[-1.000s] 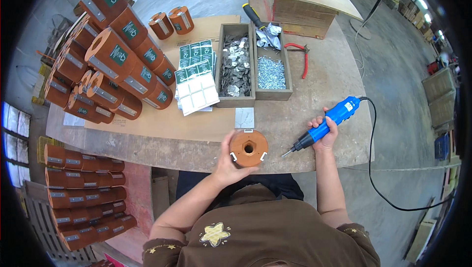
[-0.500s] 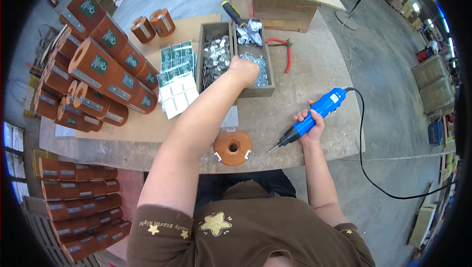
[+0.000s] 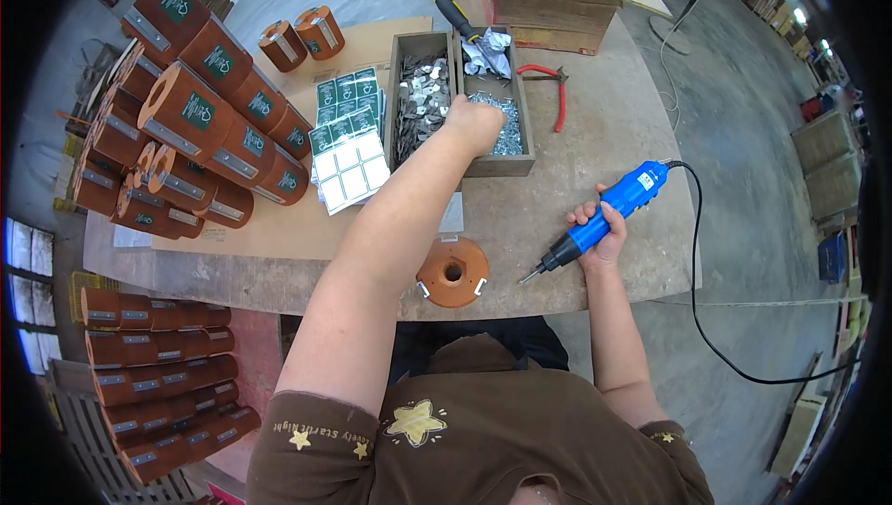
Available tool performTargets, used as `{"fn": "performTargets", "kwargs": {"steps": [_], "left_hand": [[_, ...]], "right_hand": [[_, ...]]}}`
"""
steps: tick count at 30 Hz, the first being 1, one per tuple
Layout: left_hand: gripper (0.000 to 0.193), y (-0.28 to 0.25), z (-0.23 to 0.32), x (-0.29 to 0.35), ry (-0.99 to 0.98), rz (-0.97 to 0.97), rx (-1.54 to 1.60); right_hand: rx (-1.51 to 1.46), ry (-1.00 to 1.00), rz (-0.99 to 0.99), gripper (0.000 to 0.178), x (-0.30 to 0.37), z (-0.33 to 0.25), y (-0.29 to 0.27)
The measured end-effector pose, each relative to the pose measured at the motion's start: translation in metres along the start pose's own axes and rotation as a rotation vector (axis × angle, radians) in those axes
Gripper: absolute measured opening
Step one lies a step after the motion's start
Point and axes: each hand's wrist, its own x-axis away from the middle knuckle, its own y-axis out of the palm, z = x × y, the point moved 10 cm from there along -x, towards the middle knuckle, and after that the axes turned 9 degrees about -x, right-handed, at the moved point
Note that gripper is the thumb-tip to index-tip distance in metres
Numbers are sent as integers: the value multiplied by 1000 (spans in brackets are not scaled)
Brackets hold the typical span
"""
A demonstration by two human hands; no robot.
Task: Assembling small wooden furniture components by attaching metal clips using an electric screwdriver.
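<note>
My left hand [image 3: 477, 124] reaches into the right-hand wooden box [image 3: 503, 169], over a heap of small silver screws [image 3: 507, 133]. Its fingers are curled downward, and whatever they pinch is hidden. My right hand [image 3: 602, 229] is closed round a blue and black electric screwdriver [image 3: 624, 193], whose bit points down to the left over the table. Between my arms, near the table's front edge, a round orange-brown piece [image 3: 452, 270] lies flat with a dark hole in its middle and white clips at its rim.
Flat metal pieces [image 3: 424, 96] fill the adjoining box. A yellow-black screwdriver [image 3: 455, 16] leans beside crumpled paper; red-handled pliers [image 3: 559, 101] lie to the right. Green-and-white label sheets [image 3: 351, 170] and stacked orange-brown cylinders [image 3: 200, 115] stand left. The power cord [image 3: 695, 263] hangs off the right side.
The whole view has shifted slightly. My left hand stays over the screws, with its fingers curled a little differently. The electric screwdriver remains in my right hand.
</note>
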Motion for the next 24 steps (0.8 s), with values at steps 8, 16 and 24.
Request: {"fn": "performTargets", "kwargs": {"steps": [8, 16, 24], "left_hand": [[9, -50, -7, 37, 80, 461, 273], [7, -54, -55, 190, -304, 649, 1435], [8, -11, 32, 254, -288, 307, 2350]], "right_hand": [[9, -11, -12, 41, 1, 0, 7], [-18, 18, -6, 40, 6, 0, 3], [-191, -149, -386, 49, 64, -32, 144]]}}
